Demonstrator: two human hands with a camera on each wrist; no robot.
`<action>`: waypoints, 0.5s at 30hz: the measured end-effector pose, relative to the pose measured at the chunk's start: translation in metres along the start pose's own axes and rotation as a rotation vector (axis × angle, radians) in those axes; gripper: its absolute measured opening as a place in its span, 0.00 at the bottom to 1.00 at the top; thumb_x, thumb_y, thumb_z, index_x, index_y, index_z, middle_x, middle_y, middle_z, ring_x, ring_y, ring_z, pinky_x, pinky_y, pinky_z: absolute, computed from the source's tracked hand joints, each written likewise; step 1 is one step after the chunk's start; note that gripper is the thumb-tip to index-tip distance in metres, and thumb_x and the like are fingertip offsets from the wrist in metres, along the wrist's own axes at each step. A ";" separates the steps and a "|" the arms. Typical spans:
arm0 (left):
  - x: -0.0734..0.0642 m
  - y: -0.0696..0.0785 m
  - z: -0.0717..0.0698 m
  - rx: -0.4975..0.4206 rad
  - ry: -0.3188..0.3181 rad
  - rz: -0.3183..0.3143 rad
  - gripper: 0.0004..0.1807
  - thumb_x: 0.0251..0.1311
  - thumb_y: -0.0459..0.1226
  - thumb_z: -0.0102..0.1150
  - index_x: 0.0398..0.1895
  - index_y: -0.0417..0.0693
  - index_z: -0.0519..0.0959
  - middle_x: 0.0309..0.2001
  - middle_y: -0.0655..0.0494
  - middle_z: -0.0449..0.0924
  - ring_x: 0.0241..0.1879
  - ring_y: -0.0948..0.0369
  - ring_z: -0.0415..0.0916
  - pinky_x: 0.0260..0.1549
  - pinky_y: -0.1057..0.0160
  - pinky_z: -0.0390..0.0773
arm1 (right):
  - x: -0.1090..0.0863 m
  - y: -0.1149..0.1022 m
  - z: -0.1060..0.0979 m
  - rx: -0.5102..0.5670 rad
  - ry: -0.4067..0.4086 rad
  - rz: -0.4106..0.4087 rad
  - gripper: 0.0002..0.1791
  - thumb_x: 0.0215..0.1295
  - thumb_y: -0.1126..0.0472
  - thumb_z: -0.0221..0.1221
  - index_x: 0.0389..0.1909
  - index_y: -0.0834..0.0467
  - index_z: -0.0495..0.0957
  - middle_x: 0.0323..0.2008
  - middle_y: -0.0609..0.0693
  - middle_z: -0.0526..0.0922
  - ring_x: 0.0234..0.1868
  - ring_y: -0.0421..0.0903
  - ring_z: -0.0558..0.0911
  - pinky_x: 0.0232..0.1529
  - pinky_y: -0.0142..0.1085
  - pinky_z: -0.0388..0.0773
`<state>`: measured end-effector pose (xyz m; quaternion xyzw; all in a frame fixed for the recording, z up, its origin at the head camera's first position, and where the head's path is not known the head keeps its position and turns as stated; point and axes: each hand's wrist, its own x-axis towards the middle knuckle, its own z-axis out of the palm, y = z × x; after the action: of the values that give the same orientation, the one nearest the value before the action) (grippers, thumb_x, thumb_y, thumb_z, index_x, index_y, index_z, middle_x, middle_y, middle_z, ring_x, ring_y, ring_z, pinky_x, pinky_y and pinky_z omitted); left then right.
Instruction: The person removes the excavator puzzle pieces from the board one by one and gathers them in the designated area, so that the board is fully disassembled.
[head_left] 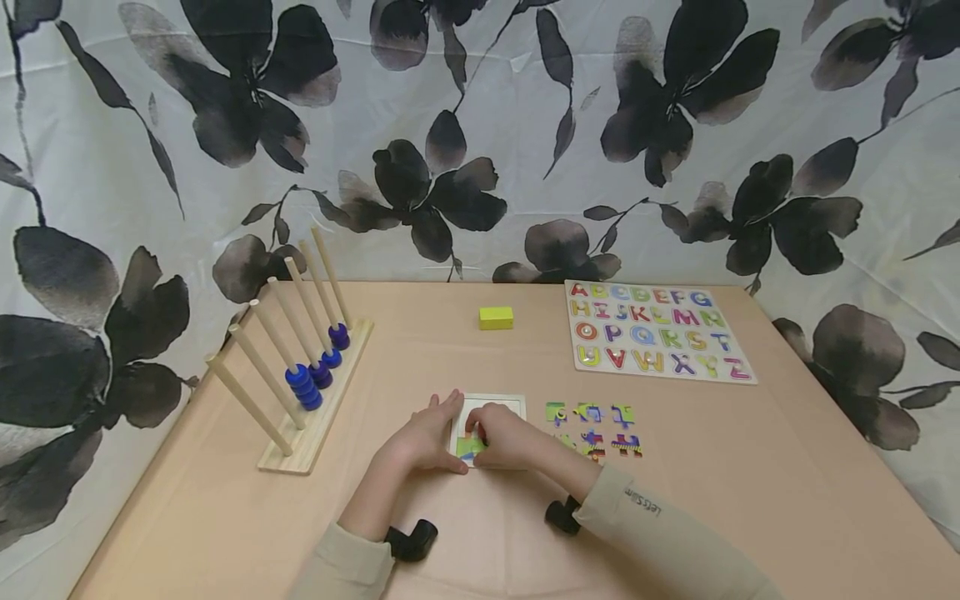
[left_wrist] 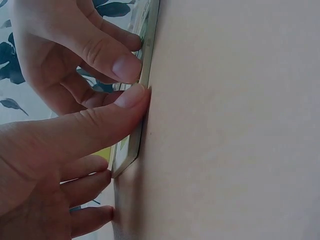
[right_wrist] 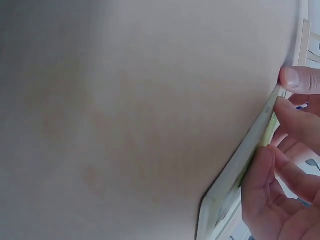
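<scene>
A small white-framed puzzle board (head_left: 504, 401) lies flat at the middle of the table, with a green, yellow and blue puzzle piece (head_left: 468, 448) in its near left part. My left hand (head_left: 422, 435) rests along the board's left side. Its fingers are fairly straight, and its thumb (left_wrist: 131, 97) presses the near edge. Above the board, my right hand (head_left: 504, 437) has its fingers curled, and the thumb and fingertips pinch at the green puzzle piece (right_wrist: 270, 131). The right hand hides much of the board.
Several loose puzzle pieces (head_left: 589, 412) lie right of the board. A wooden stand (head_left: 348, 354) with upright pegs and blue rings is at left. A yellow block (head_left: 496, 318) sits behind the board; an alphabet board (head_left: 660, 375) lies at back right, before a floral curtain (head_left: 525, 108).
</scene>
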<state>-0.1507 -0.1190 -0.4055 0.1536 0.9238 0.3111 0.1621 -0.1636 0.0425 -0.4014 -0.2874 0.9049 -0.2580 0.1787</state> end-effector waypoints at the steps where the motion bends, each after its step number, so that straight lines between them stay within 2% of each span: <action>1: 0.000 0.000 0.000 -0.001 0.000 0.000 0.55 0.32 0.37 0.77 0.67 0.34 0.55 0.69 0.44 0.52 0.67 0.40 0.43 0.58 0.34 0.48 | 0.000 -0.001 0.000 0.001 0.000 0.005 0.19 0.42 0.67 0.69 0.38 0.63 0.75 0.24 0.48 0.71 0.27 0.40 0.67 0.28 0.29 0.67; 5: 0.000 -0.001 0.000 0.001 0.002 0.003 0.55 0.32 0.37 0.77 0.67 0.34 0.55 0.68 0.43 0.52 0.67 0.39 0.43 0.57 0.34 0.48 | 0.000 -0.003 0.001 0.014 0.001 0.027 0.20 0.42 0.68 0.70 0.38 0.63 0.73 0.25 0.49 0.71 0.28 0.40 0.67 0.28 0.29 0.67; 15: 0.000 0.000 -0.001 0.008 0.001 0.003 0.55 0.33 0.37 0.77 0.67 0.34 0.55 0.68 0.44 0.52 0.67 0.40 0.43 0.58 0.35 0.48 | -0.001 -0.003 0.001 0.036 0.018 0.016 0.21 0.42 0.69 0.69 0.37 0.61 0.72 0.26 0.48 0.71 0.29 0.41 0.68 0.29 0.29 0.68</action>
<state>-0.1512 -0.1192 -0.4048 0.1553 0.9248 0.3079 0.1607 -0.1611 0.0405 -0.4001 -0.2745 0.9040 -0.2753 0.1779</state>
